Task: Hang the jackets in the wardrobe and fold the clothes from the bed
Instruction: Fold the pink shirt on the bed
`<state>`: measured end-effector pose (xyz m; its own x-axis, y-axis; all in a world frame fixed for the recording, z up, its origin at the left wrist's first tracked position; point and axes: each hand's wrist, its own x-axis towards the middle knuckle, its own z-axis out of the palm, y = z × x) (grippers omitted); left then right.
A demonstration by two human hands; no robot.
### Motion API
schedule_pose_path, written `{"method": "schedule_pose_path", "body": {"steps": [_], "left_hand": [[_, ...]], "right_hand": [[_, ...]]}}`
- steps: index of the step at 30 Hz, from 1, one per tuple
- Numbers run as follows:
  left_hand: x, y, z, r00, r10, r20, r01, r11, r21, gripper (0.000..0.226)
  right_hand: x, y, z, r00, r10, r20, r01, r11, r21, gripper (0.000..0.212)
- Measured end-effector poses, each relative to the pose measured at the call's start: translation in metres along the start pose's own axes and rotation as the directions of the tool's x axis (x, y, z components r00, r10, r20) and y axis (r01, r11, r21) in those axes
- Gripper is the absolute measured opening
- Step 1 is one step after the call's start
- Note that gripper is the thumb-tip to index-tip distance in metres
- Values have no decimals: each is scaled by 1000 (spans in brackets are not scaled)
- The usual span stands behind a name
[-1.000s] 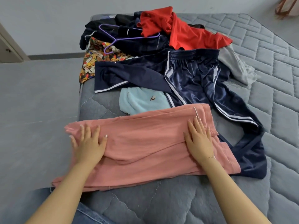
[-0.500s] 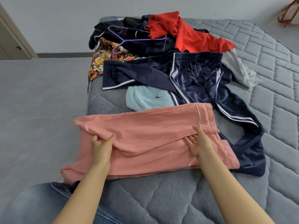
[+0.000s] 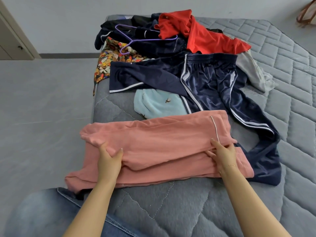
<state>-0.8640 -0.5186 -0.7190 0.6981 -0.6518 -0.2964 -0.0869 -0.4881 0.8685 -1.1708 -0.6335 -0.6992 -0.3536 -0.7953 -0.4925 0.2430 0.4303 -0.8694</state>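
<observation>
A pink garment (image 3: 159, 141) lies partly folded across the near corner of the grey quilted bed (image 3: 171, 211). My left hand (image 3: 109, 157) grips its upper fold near the left end, thumb on top. My right hand (image 3: 220, 153) pinches the same fold at the right side, fingers tucked under the edge. Behind it lie navy track pants (image 3: 205, 86) with white stripes, a light blue garment (image 3: 157, 103), a red shirt (image 3: 201, 35), a patterned cloth (image 3: 111, 62), a grey garment (image 3: 253, 72) and a dark jacket (image 3: 153, 43) with a purple hanger (image 3: 130, 40) on it.
The grey floor (image 3: 42, 108) runs along the left of the bed. A door frame (image 3: 17, 36) stands at the far left by the wall. A brown-strapped bag (image 3: 307, 12) sits at the top right. My denim-clad leg (image 3: 51, 214) is at the bed's near edge.
Both hands went from pressing flat on the pink garment to gripping its folded edge. The left hand moved right along the fold, and the garment's left end bunched inward.
</observation>
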Motion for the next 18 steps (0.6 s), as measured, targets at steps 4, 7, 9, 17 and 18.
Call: {"method": "schedule_pose_path", "body": {"steps": [4,7,9,17,18], "left_hand": [[-8,9,2,997,4,-81,9,988,157,72],[-19,26,11,967,148,-206,-74,941,329,77],[-26,33,24,949,307,-68,-255,877,408,69],[-36,34,97,719,407,563,-688,533,493,56],[-36,27,102,707,352,613,-699,476,533,59]], "right_hand": [[5,-5,-29,987,-143,-78,122,967,-226,69],[17,-21,-48,948,-309,-76,178,711,-681,72],[28,-31,-54,970,-243,-6,153,629,-762,67],[52,-55,-42,979,-9,203,164,622,-766,58],[52,-52,-41,971,-81,225,229,583,-780,53]]}}
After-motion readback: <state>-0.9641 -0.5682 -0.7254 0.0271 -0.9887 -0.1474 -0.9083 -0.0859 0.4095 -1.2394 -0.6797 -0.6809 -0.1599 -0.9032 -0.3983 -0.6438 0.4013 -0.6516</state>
